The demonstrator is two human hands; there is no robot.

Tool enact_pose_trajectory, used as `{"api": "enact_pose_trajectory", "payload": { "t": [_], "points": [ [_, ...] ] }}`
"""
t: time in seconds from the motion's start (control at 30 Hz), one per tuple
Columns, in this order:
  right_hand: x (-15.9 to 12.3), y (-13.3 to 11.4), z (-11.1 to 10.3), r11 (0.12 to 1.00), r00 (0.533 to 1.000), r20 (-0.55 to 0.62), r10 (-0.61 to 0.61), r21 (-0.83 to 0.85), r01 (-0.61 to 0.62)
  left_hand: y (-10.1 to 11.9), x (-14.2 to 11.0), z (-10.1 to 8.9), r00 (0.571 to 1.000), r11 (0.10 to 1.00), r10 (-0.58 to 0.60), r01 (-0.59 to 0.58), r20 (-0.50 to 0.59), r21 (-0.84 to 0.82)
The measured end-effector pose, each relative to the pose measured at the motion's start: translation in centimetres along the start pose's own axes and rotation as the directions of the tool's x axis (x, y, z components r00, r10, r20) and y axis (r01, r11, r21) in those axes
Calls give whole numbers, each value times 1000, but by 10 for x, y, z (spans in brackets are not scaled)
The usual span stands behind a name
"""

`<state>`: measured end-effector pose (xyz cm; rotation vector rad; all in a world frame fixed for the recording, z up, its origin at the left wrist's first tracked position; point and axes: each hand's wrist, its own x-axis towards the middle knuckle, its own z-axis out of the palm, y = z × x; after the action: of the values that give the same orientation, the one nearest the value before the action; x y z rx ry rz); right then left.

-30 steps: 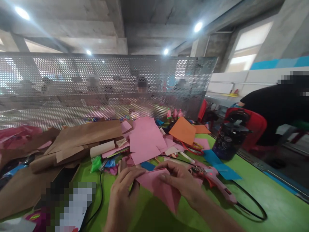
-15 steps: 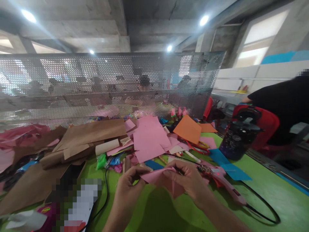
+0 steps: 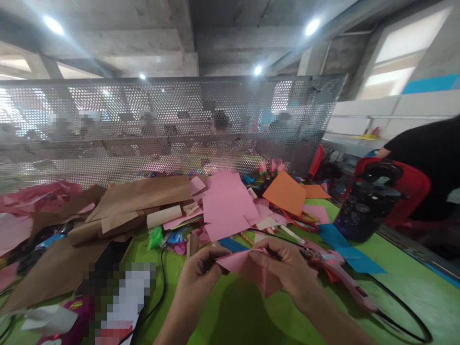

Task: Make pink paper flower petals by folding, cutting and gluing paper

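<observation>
A folded piece of pink paper (image 3: 247, 266) is held between my two hands, just above the green table (image 3: 233, 311). My left hand (image 3: 201, 275) pinches its left corner between thumb and fingers. On the other side, my right hand (image 3: 278, 263) grips the top fold, thumb in front and fingers behind; a pink flap hangs below it. To the right of my right hand lies a pink hot glue gun (image 3: 345, 278) with a small red light and a black cord. A blue paper piece (image 3: 233, 245) lies just behind my hands.
Pink sheets (image 3: 228, 206), orange paper (image 3: 285, 192) and brown paper (image 3: 147, 196) are heaped toward a perforated metal screen (image 3: 179, 110). A dark jug (image 3: 368, 208) stands at the right on blue paper (image 3: 350, 249). Beyond it, a person in black (image 3: 427, 143) is beside a red chair (image 3: 413, 187).
The whole view has shifted slightly, so the scene sits a little further right. Both hands keep the same hold on the folded pink paper.
</observation>
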<state>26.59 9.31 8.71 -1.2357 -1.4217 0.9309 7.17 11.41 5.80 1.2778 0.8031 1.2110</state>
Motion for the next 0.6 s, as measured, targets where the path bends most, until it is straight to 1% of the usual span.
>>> {"api": "enact_pose_trajectory", "payload": {
  "t": [0.1,0.2,0.3,0.43,0.53,0.6],
  "points": [
    [0,1,0,1000,1000,-6,0,0,0,1,-1,-1,999,1000,-31,31,10,-2],
    [0,1,-1,1000,1000,-4,4,-1,-4,4,-2,-3,997,998,-64,62,43,33],
    [0,0,-1,1000,1000,-10,0,-15,0,8,-4,-5,996,996,-70,66,62,66],
    [-1,-2,-1,999,1000,-3,-9,-33,9,9,-6,-3,999,990,-2,-3,38,142],
    [-1,-1,0,999,1000,5,-23,-43,23,7,-7,1,998,965,52,-57,28,256],
    [-1,1,0,998,1000,11,-22,-52,22,4,-6,2,994,939,108,-112,29,326]
  ]
}}
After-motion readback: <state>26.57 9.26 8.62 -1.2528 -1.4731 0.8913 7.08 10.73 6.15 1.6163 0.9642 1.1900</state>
